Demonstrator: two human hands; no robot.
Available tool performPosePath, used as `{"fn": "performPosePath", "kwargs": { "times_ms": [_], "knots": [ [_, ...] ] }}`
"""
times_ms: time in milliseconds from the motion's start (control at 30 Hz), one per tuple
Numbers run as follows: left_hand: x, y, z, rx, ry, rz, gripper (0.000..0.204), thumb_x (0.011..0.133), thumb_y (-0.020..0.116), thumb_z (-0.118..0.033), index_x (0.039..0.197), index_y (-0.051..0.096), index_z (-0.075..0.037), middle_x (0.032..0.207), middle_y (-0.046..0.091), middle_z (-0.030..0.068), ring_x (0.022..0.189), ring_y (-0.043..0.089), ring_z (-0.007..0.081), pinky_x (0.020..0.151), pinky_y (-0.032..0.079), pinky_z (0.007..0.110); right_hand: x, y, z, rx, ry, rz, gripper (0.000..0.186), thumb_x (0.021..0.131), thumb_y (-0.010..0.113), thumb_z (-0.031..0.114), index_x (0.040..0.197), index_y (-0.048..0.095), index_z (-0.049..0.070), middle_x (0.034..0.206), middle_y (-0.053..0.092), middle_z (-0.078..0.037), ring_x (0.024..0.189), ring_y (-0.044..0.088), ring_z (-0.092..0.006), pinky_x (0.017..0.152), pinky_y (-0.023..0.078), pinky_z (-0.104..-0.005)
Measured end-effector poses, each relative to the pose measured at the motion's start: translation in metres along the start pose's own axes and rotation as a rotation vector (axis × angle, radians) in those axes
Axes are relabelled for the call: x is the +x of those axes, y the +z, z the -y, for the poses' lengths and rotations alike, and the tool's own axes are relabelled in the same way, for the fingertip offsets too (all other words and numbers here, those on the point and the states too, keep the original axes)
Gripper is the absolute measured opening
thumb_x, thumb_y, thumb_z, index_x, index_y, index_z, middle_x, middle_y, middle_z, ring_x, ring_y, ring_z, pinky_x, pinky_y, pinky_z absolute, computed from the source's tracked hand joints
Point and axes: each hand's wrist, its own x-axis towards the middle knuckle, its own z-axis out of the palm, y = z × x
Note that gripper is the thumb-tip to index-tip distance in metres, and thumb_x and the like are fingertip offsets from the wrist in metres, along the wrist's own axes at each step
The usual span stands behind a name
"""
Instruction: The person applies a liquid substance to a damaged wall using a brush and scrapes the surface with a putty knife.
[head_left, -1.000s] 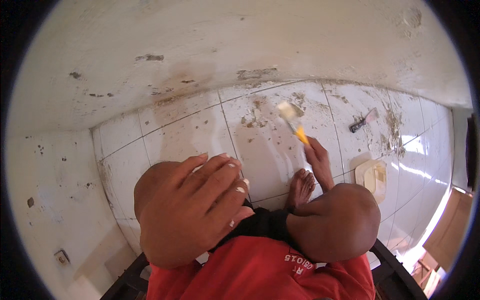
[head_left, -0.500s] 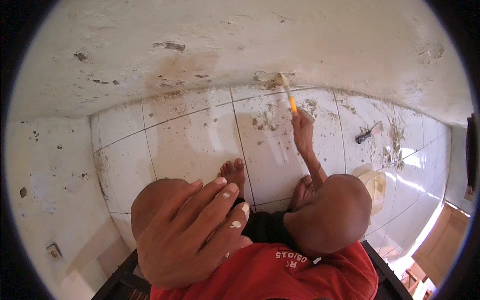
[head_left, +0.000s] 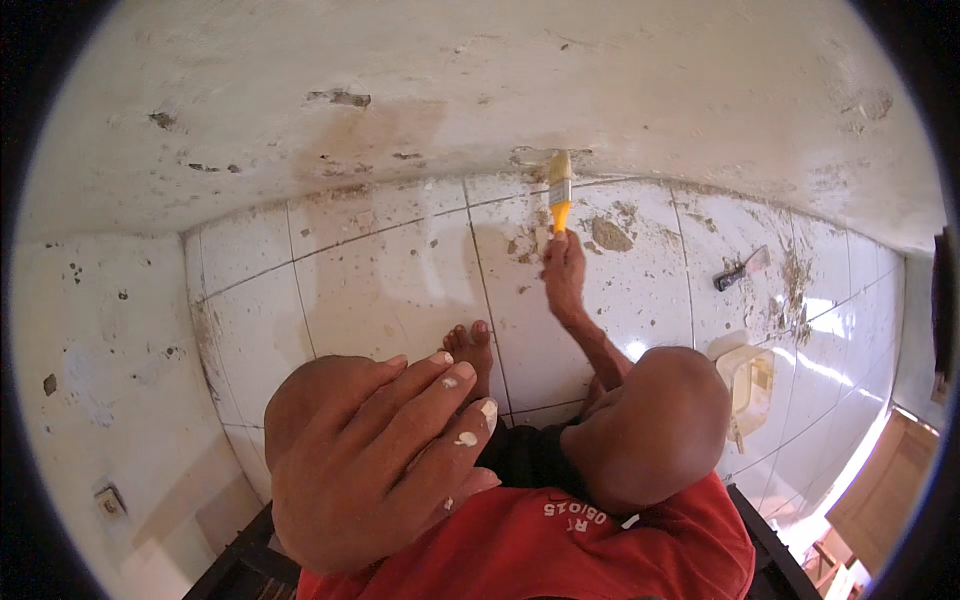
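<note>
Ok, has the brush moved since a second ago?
Yes: the brush in the right hand has gone forward and slightly left, from over the floor tiles to the peeled wall patch.

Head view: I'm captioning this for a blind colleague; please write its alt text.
A person's right hand holds a yellow-handled paintbrush with its bristles at the base of a chipped wall; the white-flecked left hand lies over the left knee. To the right, on the debris-strewn tiled floor, are a putty knife and a plastic container.

Tiled floor (head_left: 375, 290): debris (head_left: 612, 235), scraper (head_left: 742, 269), tub (head_left: 733, 384)
</note>
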Motion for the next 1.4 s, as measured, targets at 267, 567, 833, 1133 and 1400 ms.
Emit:
{"fn": "performPosePath", "kwargs": {
  "times_ms": [267,567,833,1133,1400],
  "knots": [
    [0.016,-0.001,-0.009,0.013,0.020,0.071,0.036,0.081,0.074,-0.032,0.105,0.069,-0.006,0.113,0.067,0.0109,0.107,0.067,0.0250,0.096,0.050,0.040,0.025,0.056,-0.012,-0.056,0.017,0.273,0.027,0.104,0.043,0.027,0.110,0.054,0.004,0.069,0.049,-0.001,0.053,0.047,-0.0117,0.045,0.042,-0.0294],
    [0.014,0.008,-0.009,-0.014,-0.001,0.032,0.041,0.077,0.075,-0.036,0.105,0.065,-0.007,0.117,0.067,0.0122,0.105,0.066,0.0303,0.089,0.052,0.045,0.026,-0.020,0.014,0.395,0.220,0.173,0.029,0.104,0.045,0.032,0.109,0.060,0.008,0.069,0.046,0.002,0.055,0.044,-0.0085,0.046,0.041,-0.0266],
    [0.026,0.006,-0.012,0.017,0.010,0.046,0.040,0.080,0.074,-0.034,0.106,0.066,-0.006,0.116,0.067,0.0108,0.106,0.066,0.0287,0.093,0.051,0.041,0.017,0.030,0.030,0.349,0.216,0.222,0.029,0.104,0.044,0.033,0.107,0.058,0.008,0.073,0.047,0.003,0.052,0.039,-0.0067,0.043,0.032,-0.0216],
    [0.020,0.002,-0.006,0.001,-0.057,0.040,0.038,0.080,0.075,-0.031,0.107,0.067,-0.006,0.114,0.067,0.0098,0.106,0.067,0.0255,0.094,0.050,0.040,0.020,-0.017,0.030,0.659,0.170,0.149,0.030,0.105,0.044,0.036,0.106,0.057,0.009,0.072,0.048,0.004,0.051,0.036,-0.0060,0.043,0.030,-0.0214],
    [0.025,0.004,-0.006,-0.021,-0.013,0.053,0.038,0.077,0.078,-0.029,0.107,0.067,-0.007,0.115,0.066,0.0099,0.106,0.066,0.0258,0.094,0.050,0.039,0.016,0.024,0.015,-0.038,0.214,0.287,0.026,0.101,0.048,0.027,0.107,0.061,0.005,0.070,0.053,-0.002,0.058,0.046,-0.0128,0.051,0.041,-0.0299]
  ]
}}
